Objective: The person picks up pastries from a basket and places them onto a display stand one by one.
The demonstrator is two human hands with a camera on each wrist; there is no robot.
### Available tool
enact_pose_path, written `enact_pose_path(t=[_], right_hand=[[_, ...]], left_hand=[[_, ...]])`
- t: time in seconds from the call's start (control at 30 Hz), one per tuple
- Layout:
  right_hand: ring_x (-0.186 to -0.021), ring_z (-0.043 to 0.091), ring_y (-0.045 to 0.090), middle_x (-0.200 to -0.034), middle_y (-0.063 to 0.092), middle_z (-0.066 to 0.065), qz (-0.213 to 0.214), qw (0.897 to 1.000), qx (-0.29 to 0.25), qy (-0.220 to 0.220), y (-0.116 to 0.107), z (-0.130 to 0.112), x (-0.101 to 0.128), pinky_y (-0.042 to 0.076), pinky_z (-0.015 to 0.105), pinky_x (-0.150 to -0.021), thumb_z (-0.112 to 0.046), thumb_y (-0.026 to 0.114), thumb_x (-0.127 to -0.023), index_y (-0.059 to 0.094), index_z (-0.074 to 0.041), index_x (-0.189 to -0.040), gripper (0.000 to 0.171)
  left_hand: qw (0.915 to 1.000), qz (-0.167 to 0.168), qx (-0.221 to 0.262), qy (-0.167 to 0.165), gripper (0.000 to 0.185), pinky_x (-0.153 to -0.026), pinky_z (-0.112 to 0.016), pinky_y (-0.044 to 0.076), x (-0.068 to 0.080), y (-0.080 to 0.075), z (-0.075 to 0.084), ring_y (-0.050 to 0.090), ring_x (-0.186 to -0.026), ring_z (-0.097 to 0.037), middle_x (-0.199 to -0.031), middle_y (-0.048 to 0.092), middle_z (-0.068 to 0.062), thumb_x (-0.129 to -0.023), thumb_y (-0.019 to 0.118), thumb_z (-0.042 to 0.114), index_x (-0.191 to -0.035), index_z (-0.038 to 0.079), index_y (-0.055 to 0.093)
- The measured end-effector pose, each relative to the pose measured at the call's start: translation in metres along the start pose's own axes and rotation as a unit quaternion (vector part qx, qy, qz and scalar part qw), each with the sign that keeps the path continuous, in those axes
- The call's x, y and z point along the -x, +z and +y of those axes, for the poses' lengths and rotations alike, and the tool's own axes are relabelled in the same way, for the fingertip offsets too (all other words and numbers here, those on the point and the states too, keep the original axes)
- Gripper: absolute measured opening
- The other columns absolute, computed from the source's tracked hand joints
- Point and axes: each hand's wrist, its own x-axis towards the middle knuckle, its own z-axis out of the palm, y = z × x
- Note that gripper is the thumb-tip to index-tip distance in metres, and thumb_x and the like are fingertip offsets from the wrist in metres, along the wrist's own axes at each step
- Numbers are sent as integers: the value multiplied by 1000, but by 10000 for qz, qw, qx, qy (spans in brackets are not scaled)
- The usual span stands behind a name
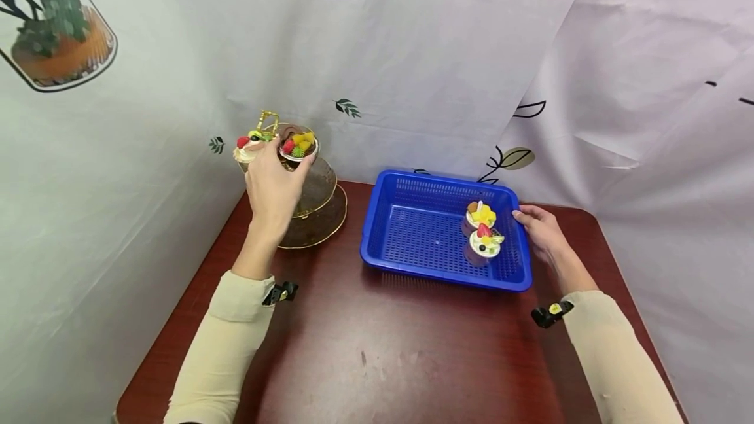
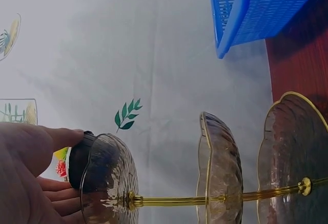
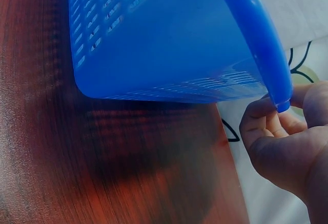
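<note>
A tiered stand (image 1: 318, 231) with gold-rimmed smoky plates stands at the back left of the table. At its top tier my left hand (image 1: 273, 178) pinches a dark dessert cup (image 1: 300, 145) topped with fruit, thumb on one side and fingers on the other. Beside it sits a cream-topped dessert cup (image 1: 250, 150) with a red berry, partly behind the hand. My right hand (image 1: 544, 234) grips the right rim of a blue basket (image 1: 436, 275). Inside the basket, towards its right end, two fruit-topped dessert cups, one yellow-topped (image 1: 482, 216) and one cream-topped (image 1: 484, 246), stand close together.
The dark red table (image 1: 389, 358) reaches forward from a pale patterned cloth (image 1: 424, 70) hung behind and at the sides. The stand's gold handle (image 1: 268, 119) rises beside the left hand. The basket stands right of the lower plates, a gap between them.
</note>
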Motion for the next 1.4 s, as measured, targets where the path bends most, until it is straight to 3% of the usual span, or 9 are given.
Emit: enact_pose_path(t=[0.17,0.43,0.6,0.87,1.03,1.1,1.4], right_hand=[[-81,7,70,-92,72,-9,15,9999,-68,-87,1,2,0,60,25,-70,-22,62,-109,51,1,-139,40],[-83,6,69,-94,71,-10,-1,10000,35,-64,1,3,-2,60,25,-71,-22,60,-110,44,6,-149,51],[-83,7,70,-95,71,-9,-5,10000,61,-37,0,3,-2,60,25,-71,-22,59,-110,43,6,-151,52],[-84,7,70,-96,71,-9,46,9996,262,-83,2,0,-1,61,25,-72,-26,60,-110,43,6,-152,55],[-83,9,70,-95,71,-6,-36,9997,258,23,8,-19,16,62,28,-73,-17,56,-110,39,11,-152,53],[-83,10,71,-95,71,-5,-76,9998,195,60,10,-24,19,62,28,-72,-14,55,-110,38,12,-152,52],[-82,6,70,-94,70,-9,10,9999,144,-63,2,-1,1,61,24,-71,-22,59,-110,41,8,-151,54]], left_hand=[[9999,48,-103,84,69,-91,-61,54,-1,1,1,70,-111,-46,-127,73,-20,-88,86,46,-138,2,68],[10000,96,-18,-14,73,-105,-56,49,-2,1,-6,64,-126,-40,-137,68,-19,-89,85,46,-141,0,63],[10000,56,-39,29,74,-105,-57,49,-2,-1,-7,63,-127,-42,-137,67,-21,-90,84,46,-141,-2,61],[9992,-214,-328,12,67,-95,-62,51,1,-9,-1,64,-113,-51,-126,67,-25,-92,82,43,-133,-5,60],[9987,-285,-427,9,55,-88,-64,52,0,-11,2,66,-105,-55,-118,70,-27,-93,81,37,-124,-4,62],[9988,-278,-413,26,55,-87,-65,52,0,-11,1,67,-104,-55,-118,71,-28,-93,81,36,-125,-5,62],[9989,-311,-346,102,61,-94,-64,52,7,-12,0,65,-112,-54,-131,67,-27,-96,79,31,-140,-6,57]])
